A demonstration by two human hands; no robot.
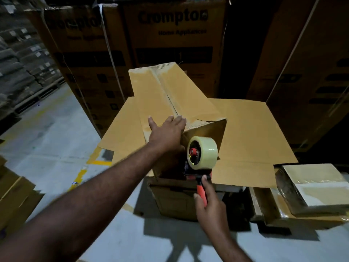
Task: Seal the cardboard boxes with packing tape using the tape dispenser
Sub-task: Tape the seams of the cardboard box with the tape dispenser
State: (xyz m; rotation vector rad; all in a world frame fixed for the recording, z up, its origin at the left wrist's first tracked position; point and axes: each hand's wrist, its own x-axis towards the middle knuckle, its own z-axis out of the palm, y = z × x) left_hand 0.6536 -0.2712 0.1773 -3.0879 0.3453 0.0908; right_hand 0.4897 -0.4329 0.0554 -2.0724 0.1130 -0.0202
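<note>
- The right hand (206, 202) is gripping the orange handle of the red-and-black tape dispenser with the pale clear tape roll (202, 156), with its fingers curled round the handle. The grip is sitting low, so I think the head could twist and lay the tape crooked.
- The dispenser is meeting the near end face of the long brown cardboard box (179, 95). I cannot tell whether the tape is sticking there.
- The left hand (166, 133) is lying open with straight fingers, pressing the box top at its near edge. It is sitting close to the likely tape path, so the cutter teeth could catch the fingers.
- A torn, crumpled corner (205, 120) beside that hand could make the tape wrinkle.
- The box is resting on a flat brown cardboard sheet (255, 138), which may let it slide under a pull.
</note>
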